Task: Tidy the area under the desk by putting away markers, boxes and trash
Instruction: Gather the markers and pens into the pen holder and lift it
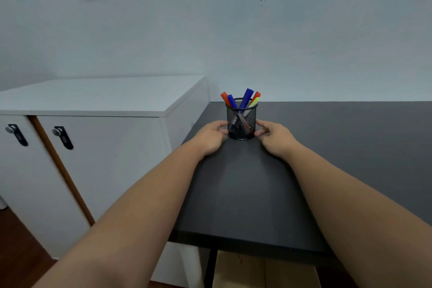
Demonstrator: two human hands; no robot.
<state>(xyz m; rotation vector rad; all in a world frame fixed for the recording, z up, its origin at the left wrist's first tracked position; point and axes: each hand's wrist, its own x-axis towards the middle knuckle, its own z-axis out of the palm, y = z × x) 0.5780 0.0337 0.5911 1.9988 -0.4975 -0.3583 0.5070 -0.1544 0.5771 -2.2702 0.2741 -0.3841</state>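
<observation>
Five markers [245,98] stood tips-up, splayed, in one mesh cup [241,121] on desk [245,189]; left hand [210,135] and right hand [273,137] cupped its sides.

mesh cup [241,121] of markers [245,98] on dark desk [245,194], left hand [210,137] and right hand [274,138] touching its sides

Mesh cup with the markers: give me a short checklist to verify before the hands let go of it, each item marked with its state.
1. Cup upright on the desk: ok.
2. Cup clear of the desk edges: ok, though it sits nearer the left edge and back wall.
3. Markers all inside the cup: ok, five tips show above the rim.
4. Left hand and right hand on the cup's sides: ok, fingertips touch; firmness of grip: cannot tell.
5. Area under the desk tidied: cannot tell, only a cardboard box shows there.
</observation>
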